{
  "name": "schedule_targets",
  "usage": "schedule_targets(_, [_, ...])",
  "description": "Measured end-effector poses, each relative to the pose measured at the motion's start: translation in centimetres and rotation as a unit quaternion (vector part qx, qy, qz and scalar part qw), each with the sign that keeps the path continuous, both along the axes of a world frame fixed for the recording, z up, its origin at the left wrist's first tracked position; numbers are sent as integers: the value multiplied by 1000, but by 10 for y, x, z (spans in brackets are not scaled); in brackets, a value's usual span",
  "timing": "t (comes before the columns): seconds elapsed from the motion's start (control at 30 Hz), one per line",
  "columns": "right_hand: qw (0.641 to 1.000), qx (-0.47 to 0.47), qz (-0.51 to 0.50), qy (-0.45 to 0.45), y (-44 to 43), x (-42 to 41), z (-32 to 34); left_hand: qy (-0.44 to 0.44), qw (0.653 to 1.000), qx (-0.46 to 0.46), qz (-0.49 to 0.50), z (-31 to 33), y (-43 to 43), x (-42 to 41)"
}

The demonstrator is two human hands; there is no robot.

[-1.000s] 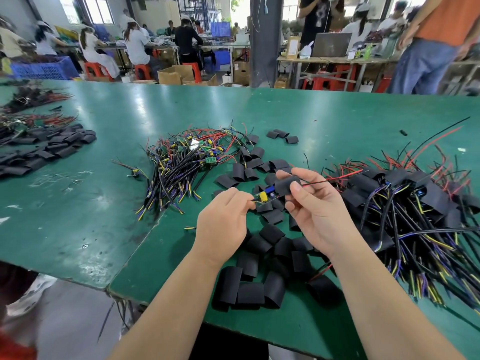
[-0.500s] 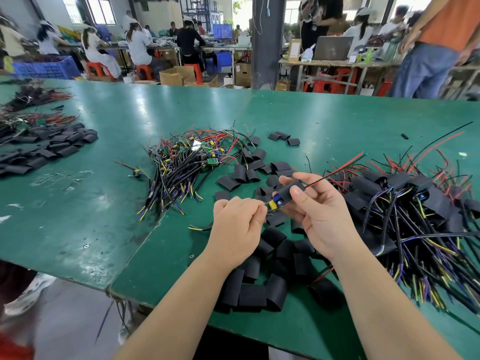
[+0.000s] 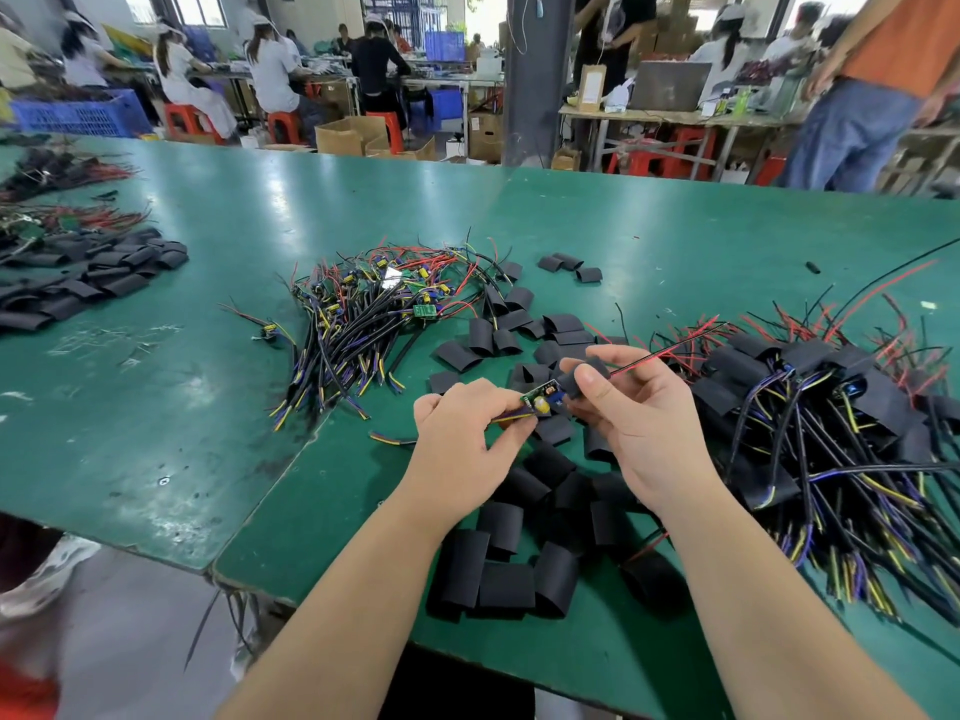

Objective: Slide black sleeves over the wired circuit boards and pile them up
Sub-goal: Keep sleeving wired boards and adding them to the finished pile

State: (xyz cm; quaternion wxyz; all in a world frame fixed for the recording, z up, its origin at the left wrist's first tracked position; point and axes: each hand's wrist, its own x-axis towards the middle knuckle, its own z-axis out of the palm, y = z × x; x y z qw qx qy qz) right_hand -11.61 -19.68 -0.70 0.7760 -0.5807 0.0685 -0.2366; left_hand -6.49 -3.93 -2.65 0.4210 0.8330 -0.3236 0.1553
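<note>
My left hand (image 3: 462, 439) pinches the wire end of a small green circuit board (image 3: 540, 400) with a yellow part on it. My right hand (image 3: 639, 423) grips a black sleeve (image 3: 584, 376) that sits over the board's other end, with red and black leads sticking out to the right. Loose black sleeves (image 3: 506, 569) lie below and around both hands. A pile of bare wired boards (image 3: 374, 324) lies to the upper left. A pile of sleeved boards (image 3: 826, 407) with long wires lies at the right.
The green table (image 3: 156, 407) has a seam and a near edge just below the sleeves. Another heap of black sleeves (image 3: 88, 278) and wires lies far left. People work at benches behind the table, and one stands at the far right.
The board now shows more green outside the sleeve than before. Both hands stay together over the loose sleeves, with the left hand gripping the wires lower and further left.
</note>
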Motion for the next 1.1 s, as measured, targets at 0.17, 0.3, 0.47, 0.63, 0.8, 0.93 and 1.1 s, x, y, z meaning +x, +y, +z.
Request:
schedule_targets(0.17, [1000,-13,-10,8,2,-1,1,-22,998,56,-15,-1,1,2])
schedule_targets(0.3, [999,28,16,8,2,-2,2,-16,997,61,-48,0,1,-1])
schedule_targets(0.47, [997,28,62,-18,1,-2,2,-11,989,135,-65,0,-4,-3])
schedule_targets(0.63, [995,-99,-1,12,0,1,-4,7,990,116,-82,-2,-2,-3])
schedule_targets(0.8, [991,-121,-32,40,-3,4,-8,45,987,105,-109,-1,-1,-2])
schedule_targets(0.93, [991,-109,-42,64,-4,5,-10,60,983,116,-129,-3,-1,0])
schedule_targets(1.1, [992,-104,-32,62,-2,4,-8,65,989,77,-109,-2,-1,-2])
